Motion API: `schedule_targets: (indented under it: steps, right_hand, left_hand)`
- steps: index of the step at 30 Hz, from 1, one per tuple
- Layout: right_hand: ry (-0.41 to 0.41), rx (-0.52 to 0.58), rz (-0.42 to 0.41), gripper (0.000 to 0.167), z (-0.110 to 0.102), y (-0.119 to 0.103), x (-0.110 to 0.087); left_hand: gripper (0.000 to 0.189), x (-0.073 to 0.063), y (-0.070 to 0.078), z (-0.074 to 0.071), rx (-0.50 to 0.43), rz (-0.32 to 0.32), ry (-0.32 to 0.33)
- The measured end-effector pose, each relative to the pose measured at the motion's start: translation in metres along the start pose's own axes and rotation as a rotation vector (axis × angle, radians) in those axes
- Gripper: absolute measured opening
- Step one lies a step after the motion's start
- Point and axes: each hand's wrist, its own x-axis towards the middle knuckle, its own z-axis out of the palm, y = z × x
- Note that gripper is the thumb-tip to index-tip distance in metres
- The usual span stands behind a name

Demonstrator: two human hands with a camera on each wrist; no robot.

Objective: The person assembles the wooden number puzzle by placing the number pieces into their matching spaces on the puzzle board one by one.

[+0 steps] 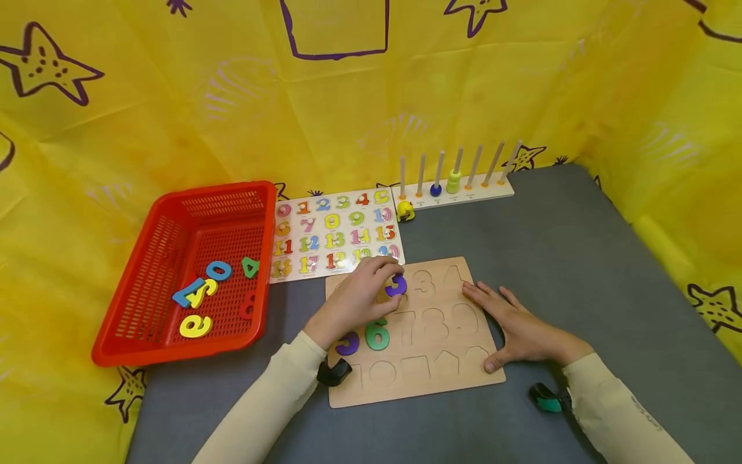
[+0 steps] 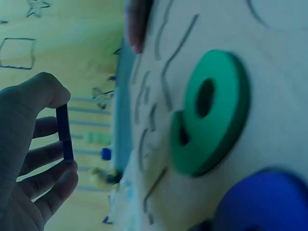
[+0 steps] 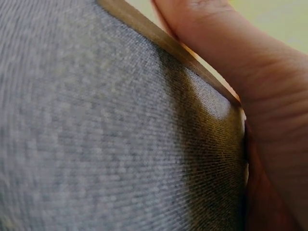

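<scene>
My left hand pinches a small purple number piece between thumb and fingers, over the upper part of the wooden number board. Seen edge-on in the left wrist view, the piece is held upright, clear of the board; which digit it is, I cannot tell. A green 6 and a second purple piece lie at the board's left side, the latter partly hidden by the wrist. My right hand spreads over the board's right edge, thumb near the lower corner and fingertips near the upper one.
A red basket at left holds several loose coloured digits, among them a yellow piece. Behind the board lie a white number puzzle and a peg stand with beads. A small yellow toy sits by the stand.
</scene>
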Motion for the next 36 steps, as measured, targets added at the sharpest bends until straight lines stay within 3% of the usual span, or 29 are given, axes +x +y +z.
schedule_targets:
  steps: [7, 14, 25, 36]
  right_hand:
    - [0.015, -0.015, -0.027, 0.139, 0.001, 0.001, 0.0]
    - [0.01, -0.029, -0.031, 0.138, 0.002, 0.003, 0.0]
    - [-0.001, -0.019, -0.013, 0.139, 0.002, 0.002, 0.001]
    - [-0.015, -0.013, 0.013, 0.139, 0.0, 0.0, 0.001]
  left_hand:
    - [0.044, 0.02, 0.005, 0.032, 0.057, -0.023, -0.117]
    - [0.041, 0.038, 0.014, 0.049, 0.154, -0.04, -0.187]
    - [0.042, 0.046, 0.017, 0.06, 0.201, -0.084, -0.192]
    - [0.046, 0.042, 0.014, 0.056, 0.2, -0.063, -0.209]
